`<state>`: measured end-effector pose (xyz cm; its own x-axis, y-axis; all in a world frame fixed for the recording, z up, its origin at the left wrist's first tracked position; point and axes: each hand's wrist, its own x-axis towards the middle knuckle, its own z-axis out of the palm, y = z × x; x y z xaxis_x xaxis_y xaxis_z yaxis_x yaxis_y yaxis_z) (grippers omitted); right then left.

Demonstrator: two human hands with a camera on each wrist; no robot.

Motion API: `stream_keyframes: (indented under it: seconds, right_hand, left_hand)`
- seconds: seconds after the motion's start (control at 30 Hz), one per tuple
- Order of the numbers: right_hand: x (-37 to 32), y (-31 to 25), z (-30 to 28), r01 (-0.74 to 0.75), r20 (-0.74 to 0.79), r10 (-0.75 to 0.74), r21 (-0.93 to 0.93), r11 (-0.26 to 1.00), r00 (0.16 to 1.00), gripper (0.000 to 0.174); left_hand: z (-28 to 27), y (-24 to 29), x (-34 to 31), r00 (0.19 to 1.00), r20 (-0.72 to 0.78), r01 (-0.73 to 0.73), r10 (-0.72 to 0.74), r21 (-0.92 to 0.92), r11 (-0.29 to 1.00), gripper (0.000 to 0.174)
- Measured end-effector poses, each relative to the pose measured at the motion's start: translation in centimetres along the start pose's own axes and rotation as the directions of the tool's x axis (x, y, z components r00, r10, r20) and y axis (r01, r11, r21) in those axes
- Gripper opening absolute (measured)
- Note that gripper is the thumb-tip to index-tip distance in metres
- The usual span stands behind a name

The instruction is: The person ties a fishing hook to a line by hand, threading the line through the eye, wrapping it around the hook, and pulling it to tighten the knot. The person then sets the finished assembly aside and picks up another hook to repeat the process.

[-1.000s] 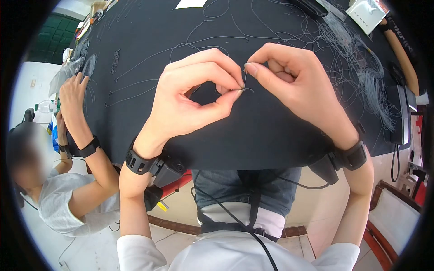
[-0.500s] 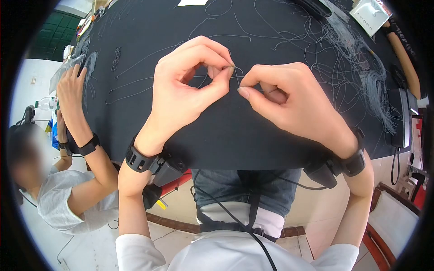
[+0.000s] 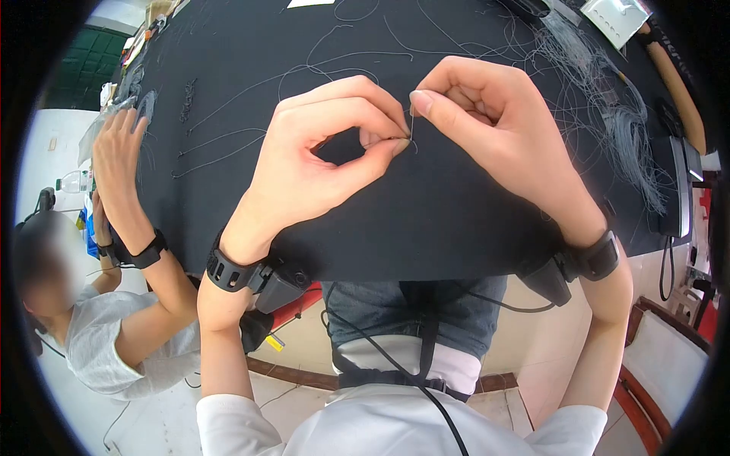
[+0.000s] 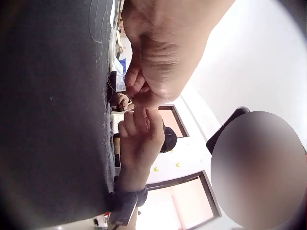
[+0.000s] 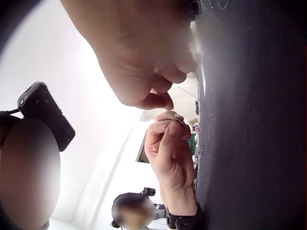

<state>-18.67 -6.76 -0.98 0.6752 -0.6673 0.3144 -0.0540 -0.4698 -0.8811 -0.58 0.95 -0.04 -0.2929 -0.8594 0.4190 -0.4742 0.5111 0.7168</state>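
Note:
Above the black table, the left hand (image 3: 327, 152) pinches a thin grey thread between thumb and fingertips, the thumb and index finger forming a ring. A short thread end (image 3: 416, 147) pokes out past those tips. Slightly higher and to the right, the right hand (image 3: 502, 133) pinches the same thread with thumb and index finger, its other fingers curled in. A short stretch of thread runs upright between the two hands. In the right wrist view the left hand (image 5: 172, 153) has its fingertips just below those of the right hand (image 5: 139, 72). Any knot is too small to tell.
Loose threads (image 3: 312, 67) lie across the black table (image 3: 426, 228) beyond the hands. A tangled thread bundle (image 3: 608, 114) lies at the right, near a white packet (image 3: 616, 21) and a dark device (image 3: 669, 186). Another person (image 3: 122, 319) works at the left edge.
The hands first swapped heights, the left rising and the right dropping; now the left is lower again and the right has moved back up. Both still pinch thread.

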Motion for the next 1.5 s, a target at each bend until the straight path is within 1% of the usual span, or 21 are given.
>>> stream_keyframes:
  seconds: [0.03, 0.13, 0.23, 0.3, 0.43, 0.53, 0.63, 0.73, 0.83, 0.87, 0.93, 1.03, 1.13, 1.17, 1.27, 1.3, 1.33, 1.4, 1.5]
  right_hand:
    - [0.0, 0.0, 0.0, -0.002, -0.002, 0.002, -0.009, 1.000, 1.000, 0.017]
    - [0.0, 0.2, 0.1, -0.006, -0.002, 0.006, -0.027, 1.000, 1.000, 0.017]
    - [0.0, 0.3, 0.2, 0.003, 0.002, -0.002, -0.032, 0.999, 1.000, 0.016]
    - [-0.1, 0.3, 0.3, 0.020, 0.002, -0.020, -0.041, 0.999, 1.000, 0.015]
    - [-0.3, -0.4, 0.8, -0.003, 0.013, 0.004, -0.095, 0.996, 1.000, 0.013]
    - [-0.4, -0.7, 1.2, -0.009, 0.021, 0.010, -0.077, 0.997, 1.000, 0.013]
    - [-0.7, -1.0, 1.5, -0.043, 0.025, 0.043, -0.031, 0.999, 0.999, 0.013]
    - [-0.8, -1.3, 1.6, -0.046, 0.044, 0.048, -0.057, 0.997, 0.998, 0.013]
    - [-0.9, -1.8, 1.5, -0.040, 0.049, 0.043, -0.076, 0.996, 0.998, 0.012]
    - [-0.9, -1.9, 1.5, -0.021, 0.053, 0.026, -0.081, 0.997, 0.998, 0.012]
    - [-1.1, -1.8, 1.2, 0.016, 0.060, -0.011, -0.091, 0.996, 0.998, 0.010]
    - [-0.8, -2.0, 0.7, 0.012, 0.100, -0.005, -0.077, 0.997, 0.995, 0.010]
    - [-0.7, -1.7, 0.6, -0.026, 0.120, 0.022, 0.032, 0.999, 0.993, 0.012]
    - [-0.5, -2.1, 0.1, -0.085, 0.195, 0.082, 0.006, 0.996, 0.977, 0.013]
    - [-0.4, -1.4, -0.1, -0.147, 0.194, 0.119, 0.136, 0.980, 0.974, 0.014]
    - [-0.2, -1.5, -0.4, -0.166, 0.197, 0.143, 0.107, 0.980, 0.970, 0.016]
    - [-0.1, -1.3, -0.5, -0.137, 0.171, 0.124, 0.070, 0.988, 0.977, 0.017]
    - [0.0, -2.3, -1.2, -0.262, 0.203, 0.239, 0.093, 0.961, 0.949, 0.018]
    - [-0.1, -2.2, -1.2, -0.239, 0.207, 0.216, 0.093, 0.967, 0.954, 0.018]
  left_hand:
    - [-0.2, 0.1, 0.0, 0.999, 0.034, 0.006, -0.005, -0.008, 1.000, 0.013]
    - [-0.2, 0.2, -0.1, 0.999, 0.032, 0.019, -0.017, -0.048, 0.999, 0.013]
    - [-0.3, 0.2, -0.1, 1.000, 0.016, 0.001, 0.001, -0.101, 0.995, 0.013]
    - [-0.2, 0.3, -0.2, 1.000, -0.030, -0.006, 0.002, -0.135, 0.991, 0.013]
    - [-0.3, 0.1, -0.3, 0.993, -0.115, -0.025, 0.007, -0.157, 0.987, 0.013]
    - [0.2, 0.1, 0.0, 0.971, -0.237, -0.002, -0.038, -0.168, 0.986, 0.011]
    - [0.4, 0.0, 0.1, 0.956, -0.290, -0.002, -0.033, -0.120, 0.993, 0.010]
    - [0.4, 0.0, 0.2, 0.946, -0.322, 0.022, -0.027, -0.021, 1.000, 0.011]
    - [0.4, -0.1, 0.4, 0.956, -0.285, -0.015, 0.069, 0.188, 0.982, 0.012]
    - [0.4, 0.0, 0.4, 0.958, -0.268, -0.035, 0.099, 0.232, 0.972, 0.012]
    - [0.3, 0.1, 0.6, 0.961, -0.230, -0.078, 0.156, 0.318, 0.945, 0.012]
    - [0.1, 0.3, 0.6, 0.971, -0.174, -0.092, 0.166, 0.369, 0.925, 0.012]
    - [0.1, 0.4, 0.5, 0.980, -0.124, -0.106, 0.158, 0.345, 0.932, 0.011]
    - [0.0, 0.5, 0.5, 0.981, -0.116, -0.107, 0.154, 0.337, 0.935, 0.012]
    - [0.0, 0.5, 0.4, 0.986, -0.093, -0.103, 0.137, 0.297, 0.949, 0.012]
    - [0.0, 0.5, 0.3, 0.988, -0.091, -0.095, 0.124, 0.274, 0.957, 0.012]
    - [0.0, 0.4, 0.3, 0.989, -0.089, -0.088, 0.114, 0.252, 0.964, 0.012]
    - [0.1, 0.5, 0.2, 0.992, -0.095, -0.062, 0.083, 0.199, 0.978, 0.011]
    - [0.3, 0.3, 0.3, 0.991, -0.111, -0.057, 0.076, 0.161, 0.985, 0.011]
